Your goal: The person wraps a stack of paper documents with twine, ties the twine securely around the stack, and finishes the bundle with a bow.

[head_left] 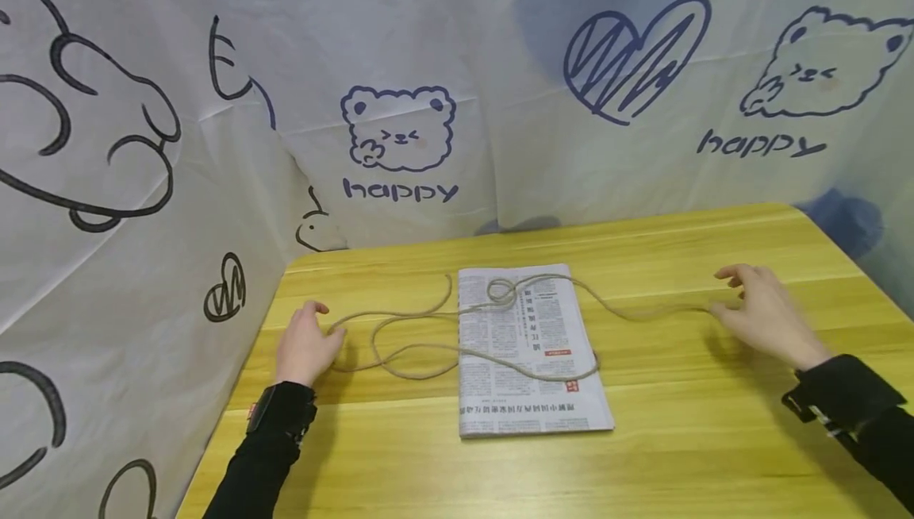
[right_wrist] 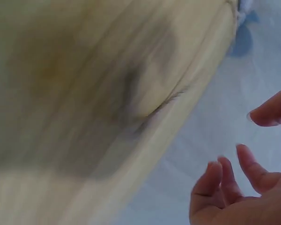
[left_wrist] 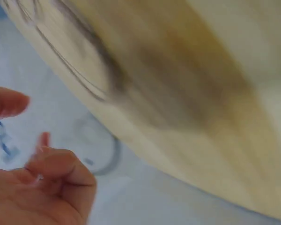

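Both hands are relaxed and grip nothing, the left hand [head_left: 307, 344] beside the leftmost loops of a thin rope [head_left: 550, 378], the right hand [head_left: 767, 317] by its far-right stretch. The rope runs crosswise over a folded newspaper [head_left: 500, 404], whose long axis goes from near to far on the table [head_left: 678, 440]. The newspaper sits between the 2 hands, neither clearly nearer; whether either touches the rope cannot be told.

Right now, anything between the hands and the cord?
Nothing visible stands between the left hand or right hand and the cord nearest each. Only the newspaper seems to hide a stretch, where cord disappears at its left edge.
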Tool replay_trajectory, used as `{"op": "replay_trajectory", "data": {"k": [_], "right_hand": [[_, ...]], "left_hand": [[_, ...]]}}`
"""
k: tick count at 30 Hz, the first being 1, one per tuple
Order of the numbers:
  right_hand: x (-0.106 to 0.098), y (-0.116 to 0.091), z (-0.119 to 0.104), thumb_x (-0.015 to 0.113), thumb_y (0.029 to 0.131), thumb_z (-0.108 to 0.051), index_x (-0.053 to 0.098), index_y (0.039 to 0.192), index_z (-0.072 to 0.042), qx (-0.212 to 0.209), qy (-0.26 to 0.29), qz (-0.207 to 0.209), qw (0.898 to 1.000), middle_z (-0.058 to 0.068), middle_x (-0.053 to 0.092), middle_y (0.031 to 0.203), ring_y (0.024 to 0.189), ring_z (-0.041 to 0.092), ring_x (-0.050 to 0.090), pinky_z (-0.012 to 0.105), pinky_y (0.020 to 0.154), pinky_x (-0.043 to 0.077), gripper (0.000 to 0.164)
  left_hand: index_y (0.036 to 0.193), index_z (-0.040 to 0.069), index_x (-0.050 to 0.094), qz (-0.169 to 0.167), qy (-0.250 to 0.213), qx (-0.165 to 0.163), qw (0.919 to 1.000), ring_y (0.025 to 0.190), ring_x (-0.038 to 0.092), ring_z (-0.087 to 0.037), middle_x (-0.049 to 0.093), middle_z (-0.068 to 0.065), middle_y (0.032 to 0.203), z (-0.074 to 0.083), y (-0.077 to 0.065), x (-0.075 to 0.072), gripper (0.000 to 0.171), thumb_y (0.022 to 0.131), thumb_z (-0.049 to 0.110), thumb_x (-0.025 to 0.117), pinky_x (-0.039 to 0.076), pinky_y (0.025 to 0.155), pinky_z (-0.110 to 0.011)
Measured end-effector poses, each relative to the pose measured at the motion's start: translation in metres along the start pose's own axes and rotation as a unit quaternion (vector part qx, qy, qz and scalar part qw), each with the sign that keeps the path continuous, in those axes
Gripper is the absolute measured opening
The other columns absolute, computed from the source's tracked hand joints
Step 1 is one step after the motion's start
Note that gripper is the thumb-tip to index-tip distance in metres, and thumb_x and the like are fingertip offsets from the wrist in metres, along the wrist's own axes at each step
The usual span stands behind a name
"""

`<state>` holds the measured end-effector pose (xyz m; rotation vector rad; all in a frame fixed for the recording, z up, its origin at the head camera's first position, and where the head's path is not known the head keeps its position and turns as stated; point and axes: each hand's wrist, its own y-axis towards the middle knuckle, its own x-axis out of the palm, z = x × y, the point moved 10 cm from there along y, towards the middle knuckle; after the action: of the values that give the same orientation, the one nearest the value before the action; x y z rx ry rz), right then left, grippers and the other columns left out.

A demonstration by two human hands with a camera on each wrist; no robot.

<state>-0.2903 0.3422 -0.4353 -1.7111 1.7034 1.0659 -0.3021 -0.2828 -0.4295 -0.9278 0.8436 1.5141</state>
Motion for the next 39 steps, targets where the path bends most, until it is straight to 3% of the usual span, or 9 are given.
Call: {"op": "replay_trajectory", "data": {"k": [4, 9, 12, 15, 18, 21, 27, 35, 39], "right_hand": [[0.013, 0.011, -0.052, 0.062, 0.093, -0.001, 0.046, 0.134, 0.013, -0.067, -0.008, 0.027, 0.997, 0.037, 0.045, 0.126, 0.110, 0.050, 0.043, 0.060, 0.089, 0.038, 0.047], [0.064, 0.035, -0.096, 0.063, 0.092, -0.003, 0.046, 0.139, 0.011, -0.114, -0.018, -0.061, 0.991, 0.034, 0.050, 0.135, 0.122, 0.051, 0.049, 0.065, 0.100, 0.042, 0.051], [0.094, 0.043, -0.109, 0.064, 0.096, -0.011, 0.043, 0.142, 0.011, -0.122, -0.041, -0.111, 0.985, 0.034, 0.051, 0.138, 0.127, 0.053, 0.049, 0.064, 0.105, 0.041, 0.056], [0.111, 0.048, -0.116, 0.066, 0.096, -0.014, 0.045, 0.140, 0.013, -0.129, -0.070, -0.121, 0.982, 0.034, 0.057, 0.131, 0.122, 0.052, 0.054, 0.062, 0.103, 0.044, 0.056], [0.120, 0.052, -0.118, 0.066, 0.096, -0.011, 0.054, 0.130, 0.012, -0.131, -0.084, -0.120, 0.980, 0.026, 0.066, 0.111, 0.100, 0.040, 0.064, 0.053, 0.089, 0.052, 0.042], [0.124, 0.053, -0.118, 0.063, 0.096, -0.007, 0.062, 0.110, 0.006, -0.132, -0.086, -0.126, 0.979, 0.014, 0.066, 0.089, 0.077, 0.022, 0.060, 0.040, 0.072, 0.051, 0.018], [0.116, 0.047, -0.115, 0.058, 0.096, -0.002, 0.061, 0.092, 0.000, -0.137, -0.075, -0.133, 0.979, 0.008, 0.062, 0.079, 0.067, 0.014, 0.052, 0.031, 0.063, 0.046, 0.006], [0.040, 0.042, -0.093, 0.056, 0.094, -0.006, 0.059, 0.096, 0.000, -0.077, -0.007, -0.001, 0.997, 0.008, 0.059, 0.077, 0.063, 0.012, 0.047, 0.024, 0.058, 0.038, 0.006], [0.004, 0.033, -0.077, 0.060, 0.091, -0.009, 0.058, 0.093, -0.004, -0.045, 0.035, 0.076, 0.995, 0.008, 0.062, 0.076, 0.063, 0.004, 0.048, 0.020, 0.058, 0.037, 0.006]], "left_hand": [[0.130, 0.004, 0.057, -0.017, -0.019, 0.143, 0.9894, 0.103, 0.058, -0.032, 0.057, -0.018, 0.120, 0.067, -0.003, 0.022, 0.036, 0.100, 0.022, 0.061, 0.049, 0.086, -0.046], [0.126, 0.012, 0.065, -0.115, 0.016, 0.300, 0.9469, 0.124, 0.058, -0.029, 0.062, -0.008, 0.129, 0.143, -0.024, 0.071, 0.040, 0.096, 0.037, 0.070, 0.047, 0.106, -0.045], [0.122, 0.017, 0.066, -0.153, 0.043, 0.346, 0.9246, 0.114, 0.063, -0.021, 0.067, -0.003, 0.121, 0.169, -0.034, 0.097, 0.040, 0.093, 0.044, 0.071, 0.050, 0.101, -0.040], [0.115, 0.019, 0.067, -0.166, 0.043, 0.361, 0.9167, 0.093, 0.065, -0.012, 0.071, 0.002, 0.103, 0.181, -0.037, 0.110, 0.029, 0.095, 0.040, 0.070, 0.053, 0.086, -0.032], [0.107, 0.020, 0.068, -0.170, 0.028, 0.359, 0.9173, 0.080, 0.063, -0.007, 0.072, 0.005, 0.094, 0.184, -0.038, 0.113, 0.016, 0.099, 0.034, 0.066, 0.051, 0.076, -0.026], [0.101, 0.021, 0.068, -0.167, 0.017, 0.356, 0.9195, 0.074, 0.058, -0.005, 0.069, 0.007, 0.088, 0.184, -0.037, 0.112, 0.011, 0.101, 0.030, 0.063, 0.048, 0.071, -0.024], [0.097, 0.019, 0.069, -0.151, -0.020, 0.327, 0.9327, 0.061, 0.044, -0.005, 0.060, 0.007, 0.075, 0.176, -0.030, 0.102, 0.012, 0.101, 0.028, 0.062, 0.037, 0.061, -0.022], [0.098, 0.007, 0.066, -0.120, -0.109, 0.240, 0.9571, 0.062, 0.039, -0.010, 0.059, -0.008, 0.077, 0.149, -0.010, 0.080, 0.021, 0.103, 0.026, 0.058, 0.032, 0.060, -0.023], [0.092, 0.011, 0.061, -0.099, -0.089, 0.204, 0.9699, 0.061, 0.036, -0.011, 0.046, -0.001, 0.071, 0.136, -0.004, 0.074, 0.023, 0.103, 0.030, 0.057, 0.029, 0.060, -0.024]]}}
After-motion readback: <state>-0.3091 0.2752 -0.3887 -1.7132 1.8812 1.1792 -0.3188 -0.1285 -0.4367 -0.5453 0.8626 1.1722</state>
